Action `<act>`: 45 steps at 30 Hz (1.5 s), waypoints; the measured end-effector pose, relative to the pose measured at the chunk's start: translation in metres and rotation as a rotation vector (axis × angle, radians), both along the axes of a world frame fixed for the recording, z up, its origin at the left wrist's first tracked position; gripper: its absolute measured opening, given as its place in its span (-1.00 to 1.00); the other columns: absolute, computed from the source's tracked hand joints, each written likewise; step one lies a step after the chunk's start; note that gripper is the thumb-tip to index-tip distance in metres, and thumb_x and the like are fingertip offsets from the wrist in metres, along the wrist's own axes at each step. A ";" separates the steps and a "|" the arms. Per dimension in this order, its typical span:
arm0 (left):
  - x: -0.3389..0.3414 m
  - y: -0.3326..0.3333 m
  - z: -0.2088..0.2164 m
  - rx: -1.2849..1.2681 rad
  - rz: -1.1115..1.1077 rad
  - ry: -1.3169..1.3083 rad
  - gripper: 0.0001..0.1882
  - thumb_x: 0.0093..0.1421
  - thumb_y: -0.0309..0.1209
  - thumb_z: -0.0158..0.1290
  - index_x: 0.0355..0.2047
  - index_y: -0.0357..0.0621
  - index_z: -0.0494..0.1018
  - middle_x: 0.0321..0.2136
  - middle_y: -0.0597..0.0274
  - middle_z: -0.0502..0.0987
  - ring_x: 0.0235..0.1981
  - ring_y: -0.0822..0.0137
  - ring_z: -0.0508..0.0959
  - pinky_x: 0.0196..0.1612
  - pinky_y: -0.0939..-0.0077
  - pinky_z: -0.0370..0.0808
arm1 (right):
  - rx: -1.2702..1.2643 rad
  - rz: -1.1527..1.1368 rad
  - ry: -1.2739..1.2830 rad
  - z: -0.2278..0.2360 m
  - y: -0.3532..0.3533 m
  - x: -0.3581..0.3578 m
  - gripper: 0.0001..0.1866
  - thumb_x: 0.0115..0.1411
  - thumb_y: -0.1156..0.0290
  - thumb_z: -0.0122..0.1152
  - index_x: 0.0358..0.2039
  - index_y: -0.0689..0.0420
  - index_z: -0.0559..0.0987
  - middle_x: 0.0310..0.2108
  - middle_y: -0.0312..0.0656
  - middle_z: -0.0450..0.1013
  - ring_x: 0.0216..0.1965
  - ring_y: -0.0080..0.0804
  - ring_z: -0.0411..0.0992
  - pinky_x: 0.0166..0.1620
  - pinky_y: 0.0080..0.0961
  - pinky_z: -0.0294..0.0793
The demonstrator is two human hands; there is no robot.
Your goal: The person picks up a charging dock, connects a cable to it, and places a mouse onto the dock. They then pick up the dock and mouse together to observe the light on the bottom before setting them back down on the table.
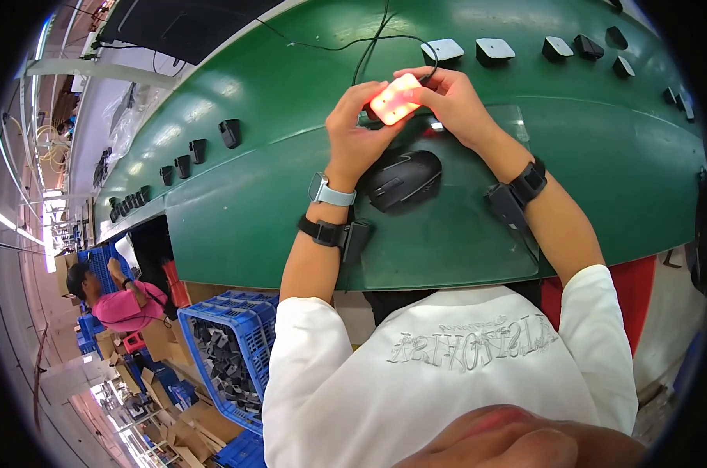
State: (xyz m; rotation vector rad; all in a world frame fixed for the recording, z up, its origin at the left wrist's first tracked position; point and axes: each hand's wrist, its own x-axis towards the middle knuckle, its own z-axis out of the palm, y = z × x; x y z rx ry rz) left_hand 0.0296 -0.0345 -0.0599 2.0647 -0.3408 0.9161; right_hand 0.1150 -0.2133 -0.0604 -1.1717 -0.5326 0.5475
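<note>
Both my hands hold a small, rounded-square lamp [396,99] that glows white and red, with a few dark dots on its face. My left hand [349,134] grips its left and lower edge between fingers and thumb. From the other side my right hand [460,107] holds it, the thumb lying on the lit face. A black cable [437,48] loops down near my right fingers; where it ends is hidden. Just below my hands a black computer mouse [406,179] rests on a clear sheet [462,234] on the green table.
Black-sided blocks with white faces [495,51] stand along the far right of the green table [236,226]; several black pieces [229,133] line its left. A blue crate [248,343] full of dark parts is at lower left. A person in pink [131,310] works beyond.
</note>
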 end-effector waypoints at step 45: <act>-0.008 -0.007 0.014 0.103 0.019 -0.008 -0.33 -0.17 -0.50 0.48 0.00 -0.18 0.45 -0.13 0.08 0.51 -0.17 0.16 0.57 -0.12 0.35 0.56 | -0.042 -0.063 -0.094 -0.011 0.003 0.001 -0.67 0.22 0.44 0.38 -0.04 0.32 0.61 -0.19 -0.19 0.63 -0.17 -0.54 0.58 -0.09 -0.54 0.58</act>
